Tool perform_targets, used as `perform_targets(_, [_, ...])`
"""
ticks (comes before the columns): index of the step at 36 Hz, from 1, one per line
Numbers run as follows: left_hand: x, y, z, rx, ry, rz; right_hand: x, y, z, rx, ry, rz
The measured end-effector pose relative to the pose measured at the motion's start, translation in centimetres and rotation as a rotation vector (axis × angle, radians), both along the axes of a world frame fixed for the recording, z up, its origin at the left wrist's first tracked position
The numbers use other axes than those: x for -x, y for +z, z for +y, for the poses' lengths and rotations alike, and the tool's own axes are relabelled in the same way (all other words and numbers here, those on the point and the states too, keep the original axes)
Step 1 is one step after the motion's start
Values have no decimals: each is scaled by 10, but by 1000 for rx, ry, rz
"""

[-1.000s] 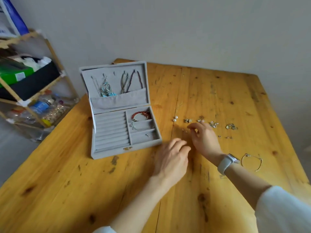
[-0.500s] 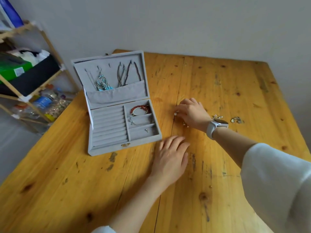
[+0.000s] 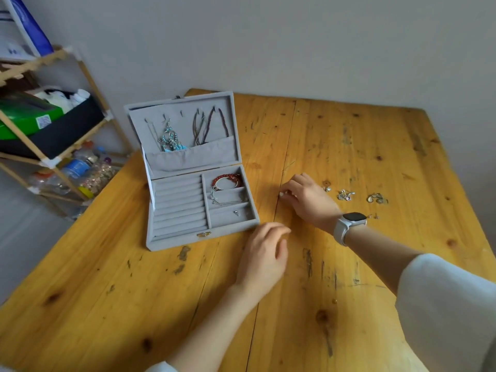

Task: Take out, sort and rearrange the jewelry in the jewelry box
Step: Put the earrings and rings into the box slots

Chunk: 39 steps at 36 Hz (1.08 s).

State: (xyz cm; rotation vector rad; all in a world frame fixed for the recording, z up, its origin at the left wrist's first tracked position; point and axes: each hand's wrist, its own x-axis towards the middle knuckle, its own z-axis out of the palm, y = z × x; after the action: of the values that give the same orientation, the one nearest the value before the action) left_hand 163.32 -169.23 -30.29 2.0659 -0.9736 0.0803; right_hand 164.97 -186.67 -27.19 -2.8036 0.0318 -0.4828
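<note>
The grey jewelry box (image 3: 177,238) lies open on the wooden table (image 3: 107,291). Its lid holds dark cord necklaces (image 3: 209,127) and blue-silver earrings (image 3: 170,139). The right-hand compartments hold a red bead bracelet (image 3: 225,179), a silver chain (image 3: 222,200) and a small stud (image 3: 236,212). My right hand (image 3: 308,202), with a white watch on the wrist, has curled fingers pinching a small white pearl piece (image 3: 281,194) just right of the box. My left hand (image 3: 264,253) rests relaxed on the table near the box's front right corner. Silver earrings (image 3: 345,195) lie in a row to the right.
More silver pieces (image 3: 377,198) and tiny studs (image 3: 375,216) lie further right on the table. A wooden shelf rack (image 3: 53,159) with bottles and boxes stands left of the table. A grey wall runs close behind the table's far edge.
My right hand has moved left along the row of earrings to the pearl piece and closed its fingers on it. My left hand has stayed near the box.
</note>
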Motion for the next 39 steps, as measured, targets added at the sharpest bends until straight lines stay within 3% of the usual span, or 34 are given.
perform_targets(6, [0, 8, 5, 15, 126, -34, 41, 10, 10, -406, -131, -130])
perform_targets(11, [-15, 24, -14, -162, 116, -134, 70, 8, 12, -616, -245, -144])
perform_targets(17, [-47, 34, -58, -465, 170, -271, 85, -9, 10, -662, -320, -129])
perform_targets(21, [-60, 28, -71, -608, 194, -251, 89, -12, 10, -707, -357, -165])
perform_targets(28, [-56, 25, -51, -454, 161, -266, 96, -14, 8, -723, -338, -178])
perform_targets(33, [-43, 13, -24, -588, 58, -399, 99, -21, 14, -700, -341, -199])
perform_targets(39, [-41, 12, -4, -525, -59, -434, 97, -22, 17, -663, -367, -210])
